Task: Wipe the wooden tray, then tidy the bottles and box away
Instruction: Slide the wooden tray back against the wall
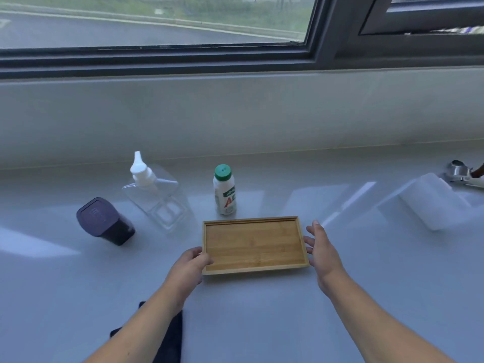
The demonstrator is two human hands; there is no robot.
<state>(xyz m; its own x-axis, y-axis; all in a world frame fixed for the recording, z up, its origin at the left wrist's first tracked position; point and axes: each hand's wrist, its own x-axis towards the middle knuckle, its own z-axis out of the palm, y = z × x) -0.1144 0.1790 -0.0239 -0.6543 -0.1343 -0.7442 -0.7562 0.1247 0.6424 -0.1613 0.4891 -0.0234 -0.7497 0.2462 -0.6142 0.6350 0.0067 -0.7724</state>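
Note:
A rectangular wooden tray (pixel 252 243) lies flat on the white counter, nothing in it. My left hand (pixel 190 265) grips its left rim, thumb over the edge. My right hand (pixel 320 248) is at the tray's right rim, fingers spread, touching or almost touching it. Behind the tray stands a small white bottle with a green cap (pixel 224 191). A clear pump bottle (pixel 157 193) stands to its left. Further left sits a dark purple box (pixel 104 221) with a lid. A dark cloth (pixel 167 334) lies under my left forearm, partly hidden.
A white paper roll (pixel 434 200) lies on the counter at right. Beyond it a chrome tap fitting (pixel 458 171) shows at the frame edge. A low white wall and a dark-framed window run along the back of the counter.

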